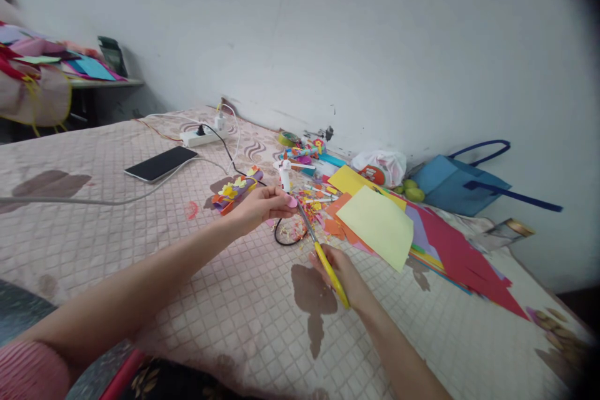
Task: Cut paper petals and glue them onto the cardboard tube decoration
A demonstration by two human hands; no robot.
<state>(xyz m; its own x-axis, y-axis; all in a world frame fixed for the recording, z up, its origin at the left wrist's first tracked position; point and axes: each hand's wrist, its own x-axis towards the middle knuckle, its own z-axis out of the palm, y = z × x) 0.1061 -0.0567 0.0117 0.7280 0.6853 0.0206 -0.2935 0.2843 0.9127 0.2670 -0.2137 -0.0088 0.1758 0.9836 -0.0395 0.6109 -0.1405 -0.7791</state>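
My left hand (260, 206) is closed in a pinch on a small pink paper piece (292, 202). My right hand (341, 275) grips yellow-handled scissors (323, 256), whose blades point up toward the pink piece and meet it. Both hands hover over a quilted pink bed cover (234, 300). Just right of the scissors lies a pale yellow sheet (377, 225) on top of a stack of coloured paper (450, 250). Paper scraps (312, 203) lie scattered behind the hands.
A phone (160, 163) on a cable and a white power strip (204, 135) lie at the back left. A rolled paper-flower piece (237, 190), a white glue bottle (285, 175), a white plastic bag (382, 165), green fruit (411, 190) and a blue bag (452, 181) sit along the wall.
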